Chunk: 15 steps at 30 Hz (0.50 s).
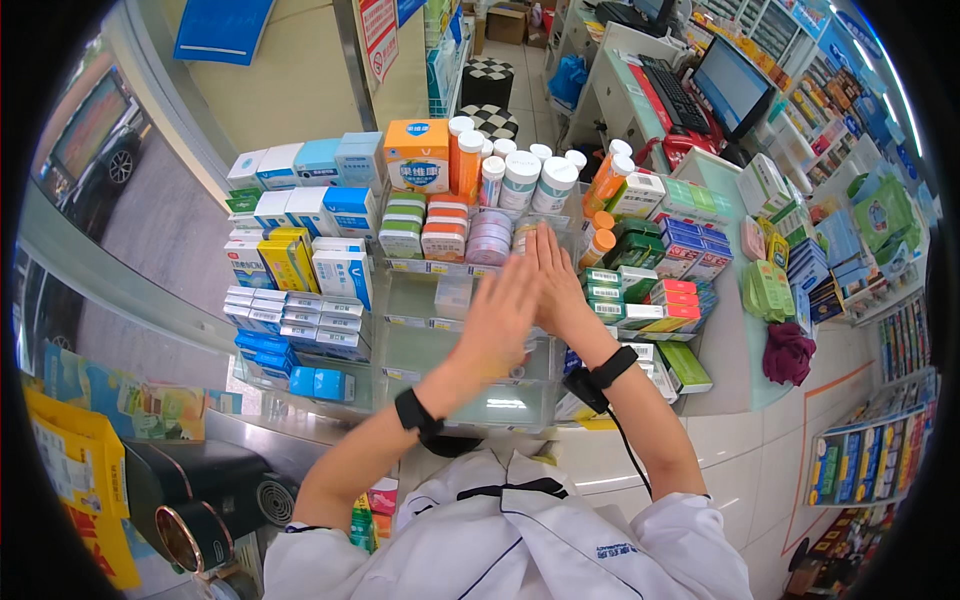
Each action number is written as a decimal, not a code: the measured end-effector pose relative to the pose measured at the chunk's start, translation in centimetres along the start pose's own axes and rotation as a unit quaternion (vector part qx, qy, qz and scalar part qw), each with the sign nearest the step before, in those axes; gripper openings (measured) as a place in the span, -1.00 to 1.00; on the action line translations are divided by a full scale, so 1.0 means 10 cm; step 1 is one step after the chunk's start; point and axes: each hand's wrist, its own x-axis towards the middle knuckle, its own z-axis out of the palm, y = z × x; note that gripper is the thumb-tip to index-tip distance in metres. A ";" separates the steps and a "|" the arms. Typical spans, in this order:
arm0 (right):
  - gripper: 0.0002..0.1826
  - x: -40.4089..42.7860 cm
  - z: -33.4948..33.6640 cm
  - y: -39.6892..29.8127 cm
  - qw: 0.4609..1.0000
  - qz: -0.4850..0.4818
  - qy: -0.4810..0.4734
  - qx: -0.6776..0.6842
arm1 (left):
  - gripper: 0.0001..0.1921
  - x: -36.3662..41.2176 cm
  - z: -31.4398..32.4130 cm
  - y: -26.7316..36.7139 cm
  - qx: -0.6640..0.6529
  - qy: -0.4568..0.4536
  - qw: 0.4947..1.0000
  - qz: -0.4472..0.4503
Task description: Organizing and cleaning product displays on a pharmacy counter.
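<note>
My left hand (499, 322) is blurred, its fingers stretched forward over a clear stepped display rack (420, 349). Beside it, my right hand (556, 289) reaches forward with straight fingers, the tips at a stack of small round tins (525, 234). The two hands nearly meet; whether they touch is unclear. Neither hand visibly grips anything, though both palms are hidden. Left of the fingertips stand pink-lilac round tins (490, 238), then orange-and-white tins (444, 231) and green-and-white tins (403, 226). A small clear box (454, 296) sits one tier below, near my left hand.
White and blue medicine boxes (341, 262) fill the rack's left side. White-capped bottles (519, 180) and orange tubes (469, 165) stand behind the tins. Green and red cartons (671, 296) crowd the right. A cable (630, 442) hangs by my right forearm. A black appliance (202, 495) stands lower left.
</note>
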 end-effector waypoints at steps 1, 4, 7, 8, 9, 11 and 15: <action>-0.09 -0.03 0.01 0.04 1.000 0.008 0.000 -0.001 | -0.41 -0.03 -0.11 0.22 -0.047 0.002 0.998 0.035; -0.08 -0.14 -0.11 0.12 0.991 0.021 0.042 0.128 | -0.54 -0.25 -0.47 0.67 -0.171 0.026 0.980 0.100; -0.10 -0.35 -0.35 -0.15 0.976 -0.052 0.077 0.197 | -0.60 -0.55 -0.50 0.61 -0.209 0.074 0.972 0.081; -0.15 -0.53 -0.54 -0.14 0.972 -0.067 0.051 0.218 | -0.61 -0.60 -0.52 0.61 -0.219 0.082 0.970 0.068; -0.19 -0.71 -0.74 -0.10 0.967 -0.082 0.024 0.240 | -0.61 -0.60 -0.52 0.65 -0.237 0.075 0.966 0.071; -0.36 -1.04 -1.15 0.04 0.932 -0.030 -0.172 0.318 | -0.61 -0.59 -0.44 0.72 -0.257 0.068 0.960 0.084; -0.55 -1.80 -1.81 0.49 0.939 0.024 -0.204 0.276 | -0.61 -0.57 -0.31 1.01 -0.254 0.025 0.965 0.068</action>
